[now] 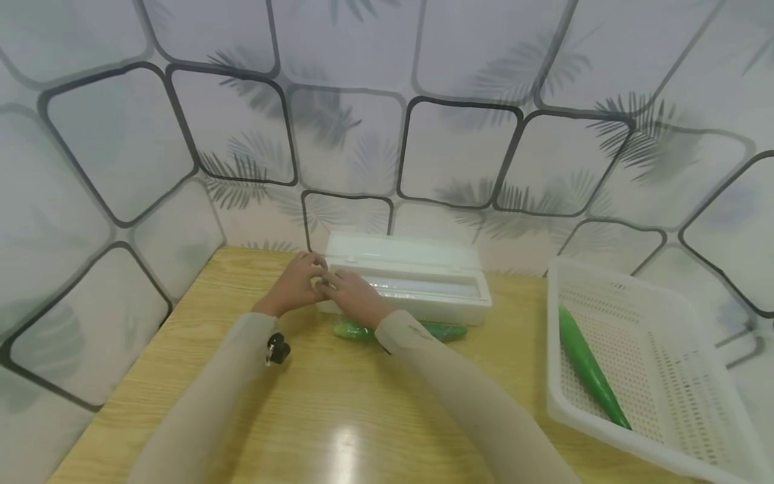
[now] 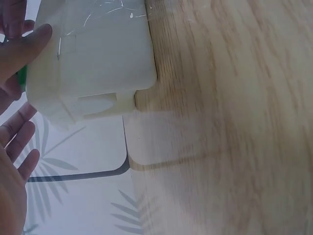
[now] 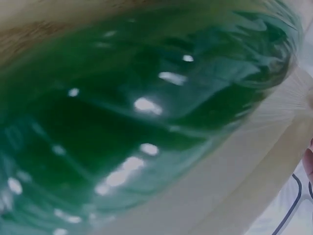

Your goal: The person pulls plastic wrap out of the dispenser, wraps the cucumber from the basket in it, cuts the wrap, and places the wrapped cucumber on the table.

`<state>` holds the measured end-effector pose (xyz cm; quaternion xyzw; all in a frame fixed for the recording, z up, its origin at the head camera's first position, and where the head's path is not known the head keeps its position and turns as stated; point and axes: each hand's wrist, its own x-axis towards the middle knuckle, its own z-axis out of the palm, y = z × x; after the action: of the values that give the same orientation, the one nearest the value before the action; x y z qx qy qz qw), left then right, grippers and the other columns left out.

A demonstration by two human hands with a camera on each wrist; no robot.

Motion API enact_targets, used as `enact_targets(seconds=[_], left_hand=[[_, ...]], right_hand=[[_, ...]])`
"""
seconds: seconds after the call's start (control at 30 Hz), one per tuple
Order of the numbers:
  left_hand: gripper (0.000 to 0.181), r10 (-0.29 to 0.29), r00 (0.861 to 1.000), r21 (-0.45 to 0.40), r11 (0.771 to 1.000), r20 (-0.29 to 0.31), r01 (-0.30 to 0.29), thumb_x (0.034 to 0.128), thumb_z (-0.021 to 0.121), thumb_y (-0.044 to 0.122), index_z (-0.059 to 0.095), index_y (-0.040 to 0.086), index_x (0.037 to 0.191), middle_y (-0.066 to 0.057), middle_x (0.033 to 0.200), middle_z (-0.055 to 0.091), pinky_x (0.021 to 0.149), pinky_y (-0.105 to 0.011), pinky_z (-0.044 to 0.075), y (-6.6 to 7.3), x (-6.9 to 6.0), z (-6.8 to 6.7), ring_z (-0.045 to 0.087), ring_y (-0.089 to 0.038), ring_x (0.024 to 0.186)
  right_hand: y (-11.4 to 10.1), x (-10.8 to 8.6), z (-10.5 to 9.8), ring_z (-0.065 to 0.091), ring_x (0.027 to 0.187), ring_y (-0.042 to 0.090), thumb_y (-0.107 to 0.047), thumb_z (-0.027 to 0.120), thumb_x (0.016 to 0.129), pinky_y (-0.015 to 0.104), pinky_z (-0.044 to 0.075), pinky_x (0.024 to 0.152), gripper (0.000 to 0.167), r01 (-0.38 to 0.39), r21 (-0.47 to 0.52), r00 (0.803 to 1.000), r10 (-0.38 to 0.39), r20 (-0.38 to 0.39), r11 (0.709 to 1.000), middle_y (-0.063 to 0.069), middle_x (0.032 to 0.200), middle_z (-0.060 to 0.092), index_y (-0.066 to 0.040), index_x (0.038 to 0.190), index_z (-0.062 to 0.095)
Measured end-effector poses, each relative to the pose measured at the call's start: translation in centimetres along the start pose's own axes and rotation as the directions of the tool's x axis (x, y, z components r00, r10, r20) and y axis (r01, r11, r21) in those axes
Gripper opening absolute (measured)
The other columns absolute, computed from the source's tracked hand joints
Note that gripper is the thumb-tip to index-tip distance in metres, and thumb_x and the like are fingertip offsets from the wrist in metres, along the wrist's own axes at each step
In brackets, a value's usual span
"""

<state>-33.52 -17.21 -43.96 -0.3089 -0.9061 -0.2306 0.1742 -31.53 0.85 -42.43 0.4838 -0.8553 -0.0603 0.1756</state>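
Observation:
In the head view, my left hand (image 1: 295,285) and right hand (image 1: 357,296) meet at the left end of an open white box (image 1: 423,310), fingers bent and fingertips close together; whether they pinch anything is unclear. A roll of clear film (image 1: 417,285) lies inside the box. Under my right wrist, a green vegetable in clear wrap (image 1: 446,331) lies along the box's front. It fills much of the right wrist view, its wrap (image 3: 286,107) creased at the right. The left wrist view shows my left hand (image 2: 12,181) beside the box end (image 2: 98,68), lower fingers apart, and a bit of green (image 2: 22,77).
A white perforated basket (image 1: 553,349) stands at the right with a long green vegetable (image 1: 592,370) inside. The wooden table (image 1: 338,403) meets a patterned wall covering (image 1: 351,148) behind the box and along the left. A dark device is on my left wrist.

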Motion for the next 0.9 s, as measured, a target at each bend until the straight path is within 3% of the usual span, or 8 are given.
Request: enact_targets(seconds=[0.17,0.3,0.47,0.73,0.9], left_hand=[[0.026,-0.025,1.0,-0.02,0.999,0.001,0.025,0.07,0.081,0.025,0.073,0.005,0.084,-0.012,0.098,0.061,0.094,-0.049,0.042,0.1,-0.3,-0.1,0.05,-0.032,0.1],[0.027,-0.014,1.0,-0.005,1.0,0.004,0.014,0.0701,0.082,0.026,0.074,0.005,0.085,-0.012,0.099,0.06,0.097,-0.049,0.041,0.0,-0.3,0.0,0.05,-0.032,0.102],[0.03,-0.011,1.0,0.026,1.0,0.017,0.011,0.0694,0.082,0.029,0.074,0.006,0.086,-0.01,0.099,0.06,0.099,-0.049,0.04,-0.1,-0.4,0.0,0.05,-0.031,0.104],[0.031,-0.011,0.999,0.062,0.998,0.03,0.009,0.0681,0.082,0.031,0.074,0.006,0.085,-0.01,0.099,0.059,0.098,-0.049,0.04,0.2,-0.4,-0.2,0.05,-0.031,0.104],[0.029,-0.047,0.998,0.047,0.998,0.051,0.045,0.0703,0.081,0.032,0.075,0.01,0.087,-0.009,0.101,0.058,0.1,-0.048,0.039,0.2,-0.5,-0.2,0.049,-0.03,0.107]], right_hand=[[0.0,-0.1,-0.2,0.052,0.117,0.014,-0.013,0.061,0.089,0.027,0.043,0.105,0.041,-0.033,0.043,0.999,0.032,0.033,0.999,0.0,0.131,0.055,-0.016,0.129,0.055],[0.1,-0.3,-0.2,0.051,0.123,0.017,-0.012,0.061,0.089,0.029,0.038,0.109,0.041,-0.049,0.088,0.998,0.046,0.036,0.995,0.002,0.134,0.053,-0.015,0.129,0.055],[0.2,-0.6,-0.1,0.051,0.124,0.019,-0.01,0.06,0.089,0.032,0.037,0.111,0.04,-0.049,0.133,0.999,0.046,0.024,0.99,0.005,0.135,0.053,-0.013,0.129,0.054],[0.6,-1.1,0.0,0.052,0.122,0.019,-0.01,0.058,0.09,0.031,0.039,0.11,0.037,-0.054,0.12,0.998,0.051,0.023,0.991,0.006,0.131,0.055,-0.012,0.127,0.056],[1.3,-1.9,0.4,0.056,0.117,0.02,-0.008,0.057,0.091,0.031,0.042,0.106,0.033,-0.086,0.135,0.996,0.085,0.009,0.987,0.007,0.124,0.059,-0.009,0.123,0.059]])
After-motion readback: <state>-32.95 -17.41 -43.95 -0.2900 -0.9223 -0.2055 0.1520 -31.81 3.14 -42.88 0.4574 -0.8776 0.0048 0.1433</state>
